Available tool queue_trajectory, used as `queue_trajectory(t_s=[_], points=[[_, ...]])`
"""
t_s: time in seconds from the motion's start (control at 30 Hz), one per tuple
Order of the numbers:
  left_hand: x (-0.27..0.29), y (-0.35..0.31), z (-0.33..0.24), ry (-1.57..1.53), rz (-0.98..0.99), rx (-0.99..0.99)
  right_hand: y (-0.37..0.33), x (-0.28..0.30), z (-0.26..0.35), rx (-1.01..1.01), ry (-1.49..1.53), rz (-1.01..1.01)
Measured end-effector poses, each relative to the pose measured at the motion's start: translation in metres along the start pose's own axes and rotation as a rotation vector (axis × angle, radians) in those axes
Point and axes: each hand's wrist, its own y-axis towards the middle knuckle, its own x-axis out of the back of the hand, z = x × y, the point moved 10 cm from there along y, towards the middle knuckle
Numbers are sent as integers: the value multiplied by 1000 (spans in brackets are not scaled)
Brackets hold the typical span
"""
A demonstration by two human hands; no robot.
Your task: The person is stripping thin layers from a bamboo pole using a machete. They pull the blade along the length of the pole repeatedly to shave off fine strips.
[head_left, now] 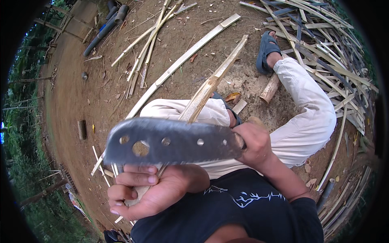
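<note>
My right hand (255, 141) is closed round the wooden handle of a broad, dark machete (182, 135) with several round holes along its blade. The blade lies crosswise in front of me, its tip to the left, just above my left hand (158, 190). With fingers curled, that hand grips the near end of a split bamboo strip (214, 82). The strip slants away and to the right, past my bent leg, and its far end narrows to a point. The blade covers its middle stretch, so I cannot tell whether the two touch there.
A long pale bamboo slat (182, 60) curves over the ground on the left. Past my right foot spreads a big heap of split strips (324, 52). A short log (270, 88) lies beside that foot. Dark poles (101, 37) rest at the far left.
</note>
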Motion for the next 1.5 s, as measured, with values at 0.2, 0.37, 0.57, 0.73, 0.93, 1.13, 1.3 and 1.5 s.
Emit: queue_trajectory(t_s=[0.2,0.37,0.57,0.73,0.93,1.13,1.3,1.5], points=[[4,0,-4,174,-63,-65,-3,5,-3,-75,-70,62],[-7,-18,-15,65,12,-31,-7,19,-31,-116,-181,-1],[-5,-26,2,-131,73,66,-2,17,15,68,-14,41],[0,-22,-15,46,-16,-33,6,14,-74,-173,-110,34],[4,-18,-2,-9,66,11,4,10,-10,79,-122,-11],[8,-3,6,48,30,-6,5,0,-66,-258,-118,11],[3,-13,0,19,139,21,2,2,-53,49,-244,-128],[23,0,15,115,5,71,-11,-11,-67,-239,-163,-12]])
